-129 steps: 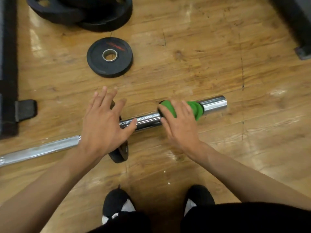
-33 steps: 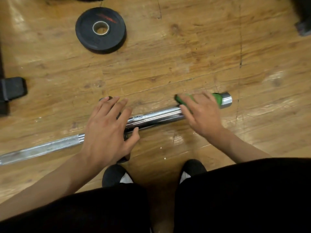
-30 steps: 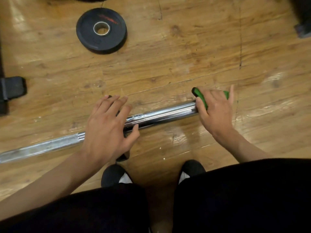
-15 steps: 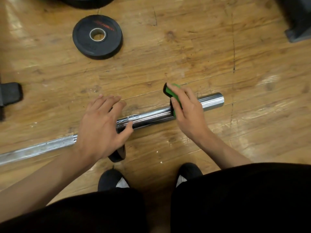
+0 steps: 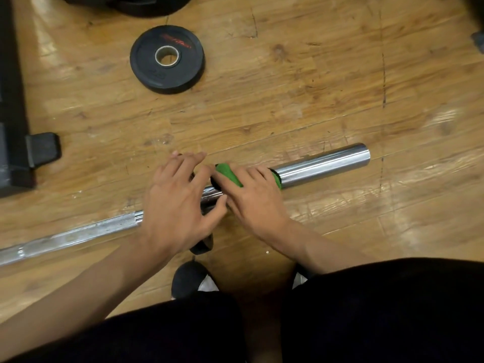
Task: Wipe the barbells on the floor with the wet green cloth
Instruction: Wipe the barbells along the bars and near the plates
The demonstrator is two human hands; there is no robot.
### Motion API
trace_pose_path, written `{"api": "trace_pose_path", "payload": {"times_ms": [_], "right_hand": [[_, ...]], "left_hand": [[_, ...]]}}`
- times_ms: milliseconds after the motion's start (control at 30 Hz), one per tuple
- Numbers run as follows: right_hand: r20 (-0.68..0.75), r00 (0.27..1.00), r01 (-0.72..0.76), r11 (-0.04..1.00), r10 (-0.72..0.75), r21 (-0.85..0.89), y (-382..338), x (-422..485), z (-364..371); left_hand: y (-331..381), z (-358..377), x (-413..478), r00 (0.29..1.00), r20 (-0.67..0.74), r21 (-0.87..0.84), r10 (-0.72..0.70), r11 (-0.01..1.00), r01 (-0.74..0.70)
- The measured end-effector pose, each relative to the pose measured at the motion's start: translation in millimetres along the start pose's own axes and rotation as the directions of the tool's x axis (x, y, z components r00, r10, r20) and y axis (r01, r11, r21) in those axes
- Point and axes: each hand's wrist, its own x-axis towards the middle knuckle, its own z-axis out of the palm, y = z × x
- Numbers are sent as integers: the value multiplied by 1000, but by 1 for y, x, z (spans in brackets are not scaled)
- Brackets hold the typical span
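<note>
A chrome barbell [image 5: 324,165] lies across the wooden floor, its thick sleeve pointing right and its thin shaft running off to the left. My right hand [image 5: 255,199] grips the green cloth [image 5: 229,175] wrapped around the sleeve near its inner end. My left hand [image 5: 178,203] rests with spread fingers on a small black plate [image 5: 201,244] that stands on the bar, and it hides most of that plate. The two hands almost touch.
A loose black weight plate [image 5: 167,60] lies flat on the floor behind the bar. More black plates [image 5: 146,5] sit at the top edge. A black rack base [image 5: 15,142] runs along the left side. My shoes [image 5: 190,281] are just below the bar.
My right hand has slid the green cloth leftward along the sleeve from its outer end to beside my left hand. The left hand has stayed on the plate.
</note>
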Motion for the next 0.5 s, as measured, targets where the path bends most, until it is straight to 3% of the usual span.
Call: {"api": "trace_pose_path", "payload": {"times_ms": [67, 233, 367, 400, 500], "right_hand": [[-40, 999, -25, 998, 22, -62, 17, -1, -4], [-189, 930, -343, 929, 315, -136, 102, -32, -29], [-211, 801, -585, 808, 561, -73, 120, -31, -41], [-207, 801, -584, 810, 562, -59, 106, -27, -39], [-93, 930, -361, 930, 355, -68, 38, -15, -20]], "left_hand": [[0, -2, -2, 1000, -18, -3, -4, 1000, 4], [4, -2, -12, 997, -74, 37, -38, 998, 40], [11, 2, -16, 993, -102, 11, -65, 998, 66], [13, 3, -17, 994, -95, 8, -61, 998, 62], [15, 5, -20, 996, -83, 27, -33, 999, 35]]}}
